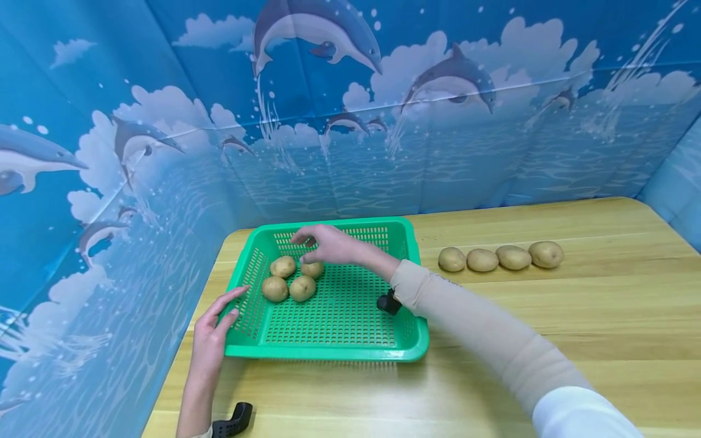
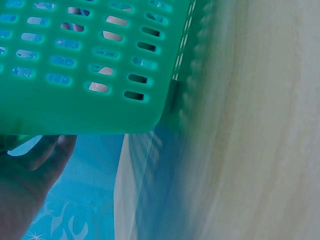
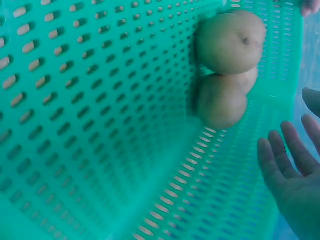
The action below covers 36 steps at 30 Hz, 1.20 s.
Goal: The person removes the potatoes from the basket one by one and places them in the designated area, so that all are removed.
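Observation:
A green plastic basket [image 1: 328, 353] with slotted sides stands on the table, and several potatoes [image 1: 303, 288] are grouped at its left end. My right hand [image 1: 328, 244] hovers above that group, its fingers loosely bent and nothing between them. In the right wrist view the same hand [image 3: 295, 170] has its fingers spread apart beside the potatoes [image 3: 230, 45]. At the basket's left side, my left hand [image 1: 210, 325] rests on the rim, thumb and fingertips reaching over it. From the left wrist view, that hand [image 2: 30, 175] is at the rim, its fingertips hidden behind the basket.
More potatoes [image 1: 513, 257] lie in a row on the wooden table [image 1: 602, 316], right of the basket. A blue curtain with dolphins [image 1: 350, 170] hangs behind and to the left. Black camera mounts [image 1: 389, 302] sit at both wrists.

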Motion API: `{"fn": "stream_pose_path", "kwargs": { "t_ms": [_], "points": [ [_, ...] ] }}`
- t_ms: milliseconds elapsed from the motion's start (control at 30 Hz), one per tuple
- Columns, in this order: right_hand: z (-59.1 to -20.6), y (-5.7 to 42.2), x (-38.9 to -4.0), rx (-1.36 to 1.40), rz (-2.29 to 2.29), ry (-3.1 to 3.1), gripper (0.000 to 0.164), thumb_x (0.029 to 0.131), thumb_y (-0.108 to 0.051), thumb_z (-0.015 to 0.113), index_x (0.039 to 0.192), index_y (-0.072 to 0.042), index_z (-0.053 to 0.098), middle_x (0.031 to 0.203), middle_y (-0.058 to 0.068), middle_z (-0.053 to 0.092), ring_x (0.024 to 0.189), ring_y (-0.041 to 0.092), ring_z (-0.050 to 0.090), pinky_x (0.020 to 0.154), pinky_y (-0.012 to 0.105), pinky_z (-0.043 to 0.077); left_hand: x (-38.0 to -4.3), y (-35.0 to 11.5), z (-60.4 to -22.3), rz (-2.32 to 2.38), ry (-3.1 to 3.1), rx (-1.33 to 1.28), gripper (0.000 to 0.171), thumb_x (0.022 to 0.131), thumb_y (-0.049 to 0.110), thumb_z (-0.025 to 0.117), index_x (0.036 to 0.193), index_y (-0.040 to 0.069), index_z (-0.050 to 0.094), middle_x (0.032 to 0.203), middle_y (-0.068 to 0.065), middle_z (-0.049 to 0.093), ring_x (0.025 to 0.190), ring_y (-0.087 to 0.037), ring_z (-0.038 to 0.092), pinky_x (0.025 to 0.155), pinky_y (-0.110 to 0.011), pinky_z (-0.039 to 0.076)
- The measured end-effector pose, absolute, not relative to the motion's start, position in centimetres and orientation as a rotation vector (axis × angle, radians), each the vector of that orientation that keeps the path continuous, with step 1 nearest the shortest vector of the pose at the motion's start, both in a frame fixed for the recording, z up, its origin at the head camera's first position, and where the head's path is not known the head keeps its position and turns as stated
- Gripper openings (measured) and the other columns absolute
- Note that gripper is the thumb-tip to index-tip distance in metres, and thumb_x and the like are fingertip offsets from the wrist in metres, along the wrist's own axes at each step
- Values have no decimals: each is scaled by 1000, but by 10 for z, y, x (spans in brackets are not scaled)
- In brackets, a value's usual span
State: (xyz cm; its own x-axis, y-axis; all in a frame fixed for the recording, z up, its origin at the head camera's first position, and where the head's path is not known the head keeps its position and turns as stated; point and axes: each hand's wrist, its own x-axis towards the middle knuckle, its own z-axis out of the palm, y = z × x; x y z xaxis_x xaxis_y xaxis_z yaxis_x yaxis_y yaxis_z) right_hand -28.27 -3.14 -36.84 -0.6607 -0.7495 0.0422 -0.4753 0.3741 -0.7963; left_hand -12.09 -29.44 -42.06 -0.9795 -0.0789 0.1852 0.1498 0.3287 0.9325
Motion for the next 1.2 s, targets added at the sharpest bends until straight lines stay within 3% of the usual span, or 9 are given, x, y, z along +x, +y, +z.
{"fn": "stream_pose_path", "kwargs": {
  "t_ms": [233, 467, 700, 867, 1000, 1200],
  "points": [
    [-384, -39, -292, -1101, -1142, 2237, 48, 94, -5, 66, 139, -2, 52, 140, 14, 54, 128, 33, 48, 102, 38, 42, -121, -295, -420, -1707, -2372, -93, 39, 101, -2, 45, 137, 8, 58, 142, -7, 54, 140, -15, 34, 109, -24, 28],
    [-394, -40, -295, -1068, -1122, 2178, 45, 94, -4, 65, 138, -2, 54, 140, 14, 53, 127, 33, 48, 100, 37, 43, -119, -297, -421, -1696, -2391, -72, 39, 102, 0, 45, 137, 9, 58, 143, -5, 53, 141, -14, 33, 110, -26, 27],
    [-401, -41, -296, -1003, -1112, 2158, 47, 90, 8, 61, 136, -5, 58, 141, 10, 53, 131, 30, 46, 102, 38, 42, -119, -297, -423, -1685, -2394, -78, 38, 102, 0, 45, 137, 9, 59, 143, -5, 53, 141, -14, 33, 109, -26, 28],
    [-407, -46, -297, -1016, -1011, 2216, 50, 86, 10, 64, 133, -7, 61, 139, 9, 55, 112, 21, 56, 86, 30, 48, -120, -296, -423, -1690, -2380, -93, 38, 102, -1, 45, 137, 8, 59, 143, -7, 53, 141, -15, 34, 109, -25, 28],
    [-408, -47, -296, -999, -994, 2210, 52, 83, 13, 66, 132, -6, 62, 137, 12, 56, 94, 16, 57, 73, 26, 47, -120, -295, -424, -1694, -2372, -105, 38, 102, -1, 45, 137, 7, 58, 143, -8, 53, 141, -17, 33, 109, -26, 28],
    [-408, -44, -295, -950, -904, 2236, 58, 82, 12, 68, 134, -11, 61, 137, 10, 54, 90, 17, 56, 69, 27, 46, -120, -293, -425, -1706, -2364, -101, 38, 101, -1, 46, 136, 6, 58, 143, -7, 53, 141, -16, 33, 110, -29, 26]
  ]
}}
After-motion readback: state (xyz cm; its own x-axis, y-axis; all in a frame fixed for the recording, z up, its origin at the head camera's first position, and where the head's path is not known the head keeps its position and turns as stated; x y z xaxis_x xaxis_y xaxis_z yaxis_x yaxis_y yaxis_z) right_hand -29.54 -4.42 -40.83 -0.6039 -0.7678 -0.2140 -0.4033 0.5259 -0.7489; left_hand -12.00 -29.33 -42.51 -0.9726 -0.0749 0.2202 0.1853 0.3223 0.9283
